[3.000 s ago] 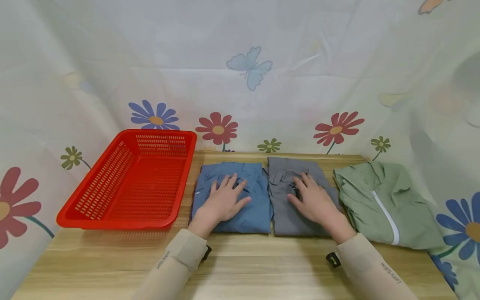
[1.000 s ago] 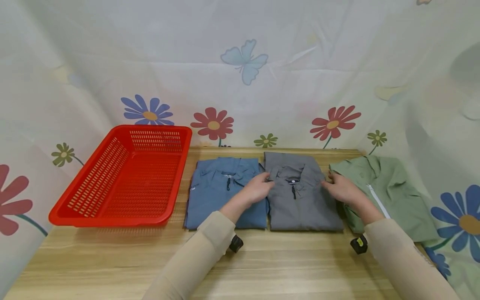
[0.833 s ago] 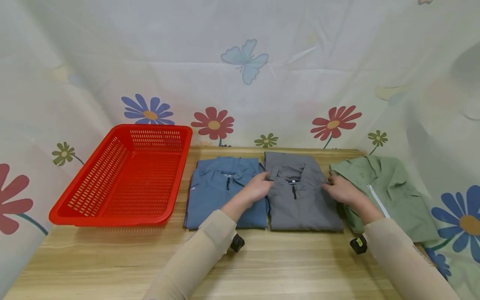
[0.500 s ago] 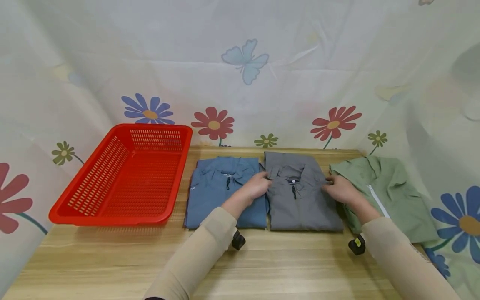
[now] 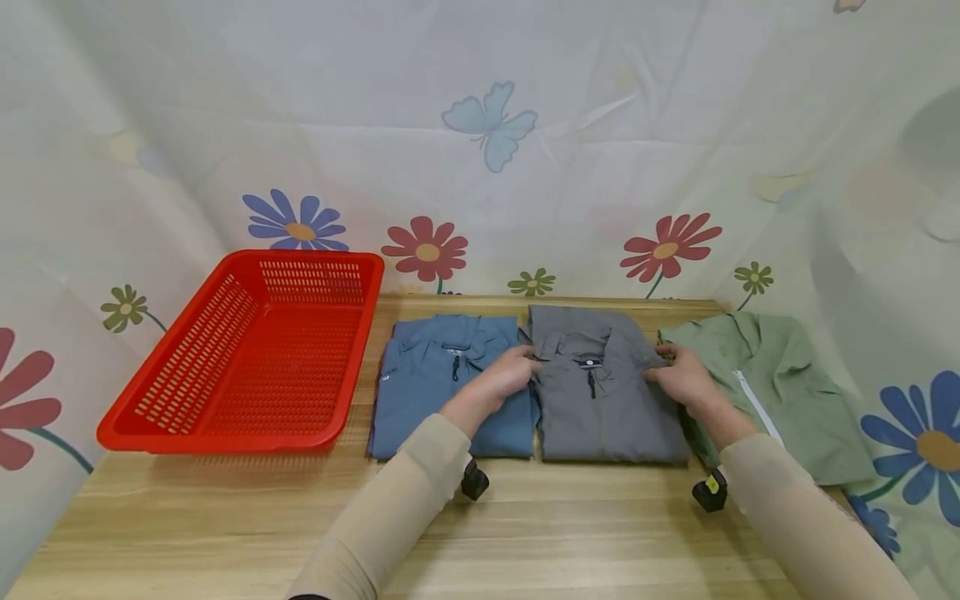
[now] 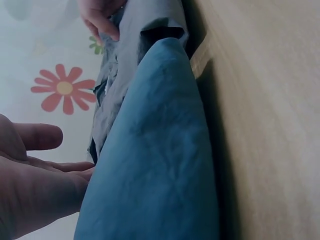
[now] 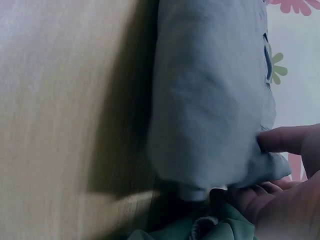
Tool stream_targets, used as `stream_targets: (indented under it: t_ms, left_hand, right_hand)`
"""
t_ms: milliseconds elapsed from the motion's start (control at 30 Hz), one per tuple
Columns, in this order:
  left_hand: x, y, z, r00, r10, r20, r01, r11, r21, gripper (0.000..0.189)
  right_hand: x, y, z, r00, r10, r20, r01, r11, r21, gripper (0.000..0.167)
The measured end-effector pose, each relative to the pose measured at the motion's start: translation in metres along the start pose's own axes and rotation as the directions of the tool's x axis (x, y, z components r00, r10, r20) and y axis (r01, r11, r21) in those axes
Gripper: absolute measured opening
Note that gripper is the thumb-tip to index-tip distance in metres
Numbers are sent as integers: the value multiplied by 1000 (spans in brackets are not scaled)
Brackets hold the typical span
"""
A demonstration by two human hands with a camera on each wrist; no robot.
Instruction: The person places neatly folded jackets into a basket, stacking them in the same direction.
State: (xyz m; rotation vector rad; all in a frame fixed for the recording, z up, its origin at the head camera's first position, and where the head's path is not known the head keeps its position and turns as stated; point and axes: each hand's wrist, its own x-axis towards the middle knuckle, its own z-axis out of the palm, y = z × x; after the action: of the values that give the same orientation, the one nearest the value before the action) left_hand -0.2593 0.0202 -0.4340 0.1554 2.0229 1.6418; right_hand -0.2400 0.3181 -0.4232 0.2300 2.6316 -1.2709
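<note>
A folded grey zip-neck jacket (image 5: 600, 417) lies on the wooden table between my hands. At its left edge is my left hand (image 5: 506, 375), reaching across a folded blue jacket (image 5: 427, 400). In the left wrist view the thumb (image 6: 42, 136) stands apart from the fingers, whose tips are hidden behind the blue fabric. My right hand (image 5: 686, 379) pinches the grey jacket's right edge. The right wrist view shows its thumb (image 7: 285, 139) on top and fingers below, with that edge raised. A green jacket (image 5: 795, 400) with a white zip lies beside this hand.
A red plastic basket (image 5: 360, 367) with slotted walls stands at the left of the table (image 5: 585, 533). A flowered curtain (image 5: 570, 208) hangs close behind and along both sides.
Both hands have moved right, from lying spread on the blue and grey jackets to the two sides of the grey one. Its right edge has just been taken between right thumb and fingers.
</note>
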Motion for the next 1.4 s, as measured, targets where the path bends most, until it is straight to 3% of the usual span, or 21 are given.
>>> stream_targets:
  t_ms: [433,533,667,800,967,1067,1400]
  left_hand:
    - [-5,1,8,999,41,-26,-41,999,-18,55]
    - [-3,4,11,999,15,-30,-18,992,-123,57]
    - [2,6,11,998,-57,-5,53,947,-318,58]
    - [5,7,9,993,-120,25,119,904,-410,53]
    - [13,9,11,987,-160,29,153,858,-491,55]
    - [18,12,13,982,-185,23,171,840,-515,60]
    - [26,13,17,975,-217,37,203,822,-533,55]
  right_hand:
    - [-6,9,-11,994,9,-108,-12,1000,-25,65]
    - [-9,9,-13,993,19,-120,-23,999,-27,65]
    - [-11,8,-14,993,19,-114,-21,1000,-19,65]
    - [-11,8,-14,994,10,-112,-12,1000,-25,65]
    - [-11,8,-15,993,-2,-119,-4,999,-45,64]
    - [-10,9,-15,992,-11,-124,5,999,-51,63]
    - [-5,18,-13,993,-38,-111,34,999,-40,62]
